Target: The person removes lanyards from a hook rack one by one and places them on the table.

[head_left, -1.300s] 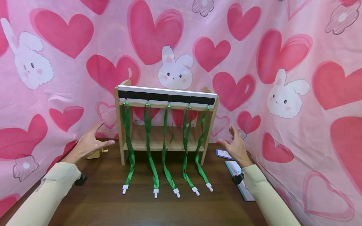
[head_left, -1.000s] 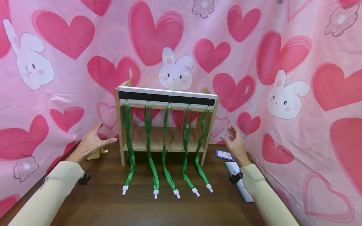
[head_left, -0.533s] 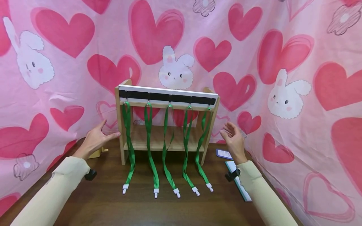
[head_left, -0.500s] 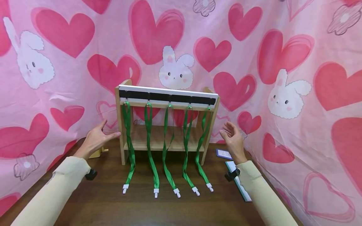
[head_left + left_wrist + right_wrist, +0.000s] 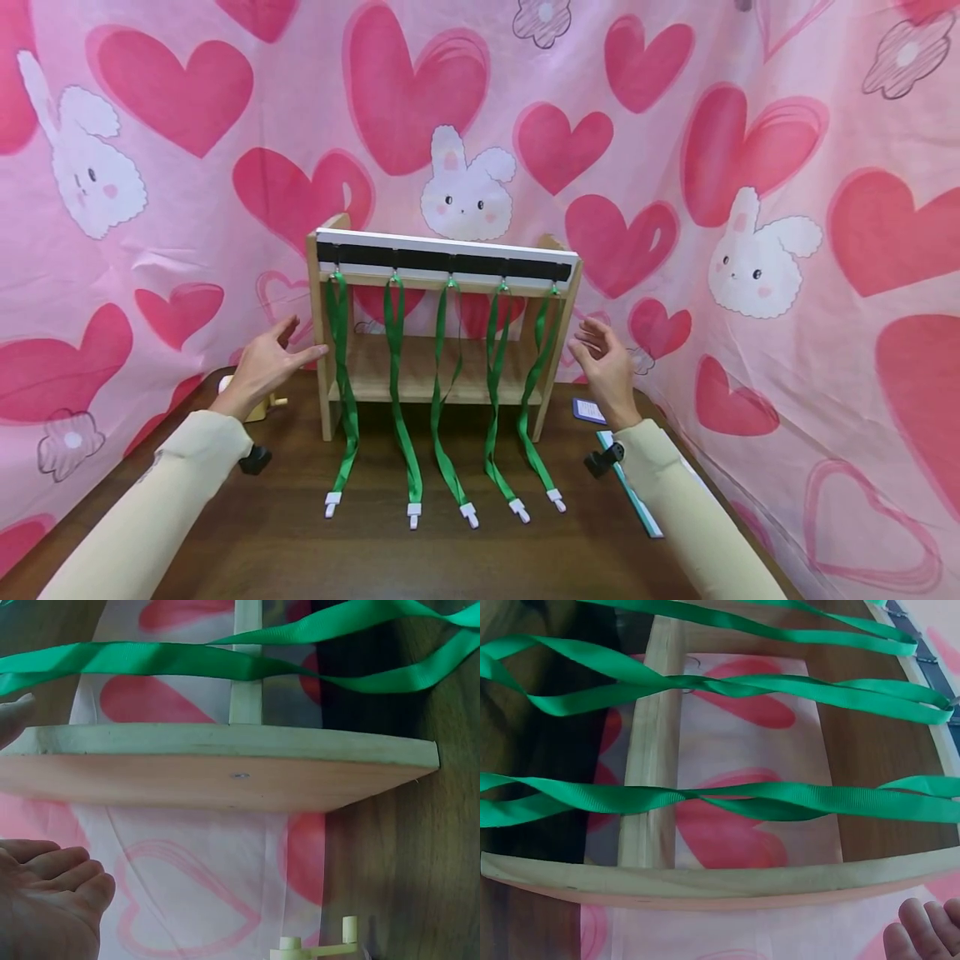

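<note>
A wooden rack (image 5: 468,392) stands on the brown table, with a white board (image 5: 450,243) and black strip (image 5: 480,265) across its top front. Several green lanyards (image 5: 444,458) hang from small metal hooks there, and their white clips (image 5: 468,512) lie on the table. My left hand (image 5: 266,364) is beside the rack's left side panel (image 5: 150,776), thumb tip right at its front edge and fingers apart. Near the right side panel (image 5: 727,889), my right hand (image 5: 606,367) is raised with its fingers loosely bent. Neither hand holds anything.
A yellow wooden object with a crank (image 5: 258,410) sits behind my left hand. To the right lie a blue-edged card (image 5: 587,409) and a teal-edged book (image 5: 637,497), partly covered by my sleeve. Pink heart-print cloth (image 5: 465,67) encloses the back and sides.
Both hands have moved inward toward the rack's two sides, the left to the right and the right to the left. The rack and lanyards have stayed in place.
</note>
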Available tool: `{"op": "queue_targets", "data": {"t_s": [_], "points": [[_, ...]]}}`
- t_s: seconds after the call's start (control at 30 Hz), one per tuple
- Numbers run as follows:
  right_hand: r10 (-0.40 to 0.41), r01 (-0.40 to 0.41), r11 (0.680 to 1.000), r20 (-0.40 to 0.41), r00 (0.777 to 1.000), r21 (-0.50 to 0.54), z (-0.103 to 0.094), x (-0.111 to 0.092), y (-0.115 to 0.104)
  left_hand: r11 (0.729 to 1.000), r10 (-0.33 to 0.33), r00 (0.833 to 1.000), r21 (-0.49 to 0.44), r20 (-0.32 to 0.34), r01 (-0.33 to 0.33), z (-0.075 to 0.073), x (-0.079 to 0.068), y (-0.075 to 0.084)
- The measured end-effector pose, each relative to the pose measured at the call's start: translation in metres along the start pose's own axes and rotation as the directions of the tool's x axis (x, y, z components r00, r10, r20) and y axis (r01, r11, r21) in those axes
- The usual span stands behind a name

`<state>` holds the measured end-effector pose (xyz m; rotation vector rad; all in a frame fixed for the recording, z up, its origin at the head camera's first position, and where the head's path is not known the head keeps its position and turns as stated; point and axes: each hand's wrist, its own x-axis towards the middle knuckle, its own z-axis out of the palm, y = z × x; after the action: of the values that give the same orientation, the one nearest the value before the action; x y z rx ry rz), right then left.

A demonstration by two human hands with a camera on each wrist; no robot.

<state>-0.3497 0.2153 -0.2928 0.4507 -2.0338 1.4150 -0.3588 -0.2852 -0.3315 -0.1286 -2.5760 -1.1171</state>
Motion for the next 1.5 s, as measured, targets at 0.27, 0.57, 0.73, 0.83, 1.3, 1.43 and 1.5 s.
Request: {"op": "queue_targets", "data": {"t_s": [0.27, 0.57, 0.73, 0.83, 1.3, 1.43, 1.5], "points": [[-0.04, 0.04, 0.999, -0.025, 0.999, 0.026, 0.005, 0.004, -0.009, 1.0, 0.016, 1.0, 0.006, -0.013, -0.016, 0.003, 0.003, 0.004], [-0.057, 0.059, 0.995, -0.032, 0.998, 0.084, 0.011, 0.006, -0.012, 0.997, 0.046, 0.998, -0.06, -0.044, -0.048, 0.008, 0.006, 0.013], [-0.064, 0.069, 0.995, -0.065, 0.996, 0.076, 0.016, 0.008, -0.017, 0.994, 0.074, 0.995, -0.081, -0.067, -0.08, 0.011, 0.01, 0.016], [-0.059, 0.062, 0.997, -0.066, 0.996, 0.051, 0.019, 0.01, -0.016, 0.993, 0.075, 0.995, -0.09, -0.068, -0.081, 0.011, 0.011, 0.017], [-0.025, 0.025, 1.0, -0.097, 0.995, -0.002, 0.031, 0.027, 0.009, 0.992, 0.069, 0.989, -0.097, -0.132, -0.082, 0.014, 0.013, 0.023], [-0.03, 0.027, 0.999, -0.106, 0.994, -0.035, 0.034, 0.029, 0.008, 0.991, 0.083, 0.984, -0.09, -0.161, -0.098, 0.014, 0.015, 0.025], [-0.033, 0.028, 0.999, -0.11, 0.993, -0.044, 0.034, 0.031, 0.006, 0.991, 0.08, 0.983, -0.097, -0.164, -0.097, 0.014, 0.015, 0.026]]}}
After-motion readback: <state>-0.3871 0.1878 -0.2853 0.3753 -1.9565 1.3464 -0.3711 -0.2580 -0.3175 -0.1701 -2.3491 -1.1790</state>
